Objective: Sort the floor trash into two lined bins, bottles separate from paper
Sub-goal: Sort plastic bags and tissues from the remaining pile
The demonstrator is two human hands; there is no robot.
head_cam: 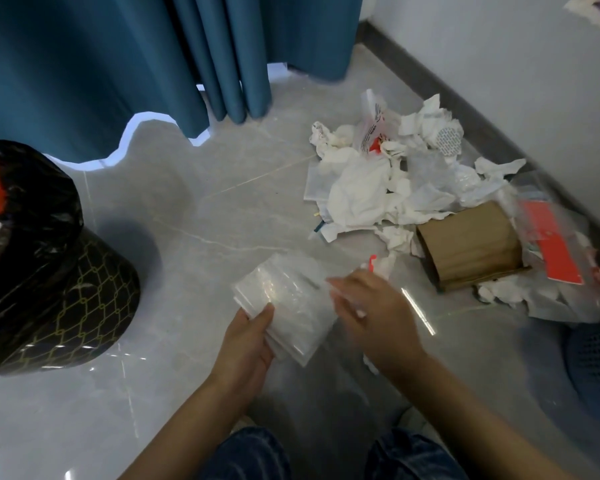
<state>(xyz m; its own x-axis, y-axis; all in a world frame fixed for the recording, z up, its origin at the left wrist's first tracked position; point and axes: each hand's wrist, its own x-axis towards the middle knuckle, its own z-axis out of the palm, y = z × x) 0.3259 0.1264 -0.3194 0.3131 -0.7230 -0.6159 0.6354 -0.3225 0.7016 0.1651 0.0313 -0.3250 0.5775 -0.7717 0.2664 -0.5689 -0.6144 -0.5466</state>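
Observation:
My left hand grips a stack of clear plastic bags low over the floor, thumb on top. My right hand is at the stack's right edge, blurred, with white scraps between its fingers. A pile of crumpled white paper and wrappers lies on the floor to the upper right, with a brown cardboard piece and a red card in clear plastic beside it. A bin with a black liner stands at the left; something red shows inside it. No bottle is visible.
Blue curtains hang at the back left. A white wall with a grey skirting runs along the right behind the pile. A dark mesh object sits at the right edge. My knees in blue trousers are at the bottom.

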